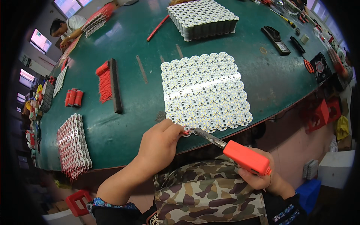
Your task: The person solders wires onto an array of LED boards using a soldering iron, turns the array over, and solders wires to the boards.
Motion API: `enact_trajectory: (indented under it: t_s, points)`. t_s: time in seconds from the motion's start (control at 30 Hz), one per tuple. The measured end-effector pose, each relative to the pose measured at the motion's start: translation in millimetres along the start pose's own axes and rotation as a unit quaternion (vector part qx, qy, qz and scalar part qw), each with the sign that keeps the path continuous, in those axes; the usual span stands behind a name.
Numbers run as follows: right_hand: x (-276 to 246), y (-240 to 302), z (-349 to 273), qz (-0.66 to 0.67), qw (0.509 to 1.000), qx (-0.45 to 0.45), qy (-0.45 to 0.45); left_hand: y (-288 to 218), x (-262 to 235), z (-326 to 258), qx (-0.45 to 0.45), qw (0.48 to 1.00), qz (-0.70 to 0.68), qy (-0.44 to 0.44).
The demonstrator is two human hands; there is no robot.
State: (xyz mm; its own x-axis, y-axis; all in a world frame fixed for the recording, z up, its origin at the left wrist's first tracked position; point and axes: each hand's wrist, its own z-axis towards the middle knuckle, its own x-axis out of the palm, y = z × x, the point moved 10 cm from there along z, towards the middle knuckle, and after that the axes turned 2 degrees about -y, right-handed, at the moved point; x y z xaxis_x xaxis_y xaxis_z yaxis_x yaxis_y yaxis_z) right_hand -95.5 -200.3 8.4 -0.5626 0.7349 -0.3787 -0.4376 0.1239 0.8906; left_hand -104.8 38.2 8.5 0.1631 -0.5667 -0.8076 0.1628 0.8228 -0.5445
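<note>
A panel of round white LED boards (206,92) lies on the green table at its near edge. At the panel's lower left corner, my left hand (159,140) pinches a short red wire (186,131) against a board. My right hand (258,174) is wrapped round the orange-red handle of a soldering iron (245,157). The iron's dark metal tip points left and meets the board beside the red wire; whether it touches the wire itself is too small to tell.
Bundled red wires (105,84) rest beside a dark bar (115,86), left of the panel. A stack of wired boards (75,144) lies farther left. A tall board stack (202,18) stands at the back. Red-handled scissors (308,66) lie right. Another person (69,30) works far left.
</note>
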Motion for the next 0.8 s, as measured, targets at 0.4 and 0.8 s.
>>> enact_trajectory:
  t_s: [0.4, 0.8]
  points:
    - [-3.5, -5.1, -10.7, -0.029, 0.999, -0.028, -0.011, -13.1, -0.7, -4.1, 0.065, 0.996, 0.059, -0.026]
    - [1.5, -3.2, -4.5, -0.016, 0.999, -0.038, -0.027, -22.8, 0.1, -8.7, 0.115, 0.986, 0.111, -0.046]
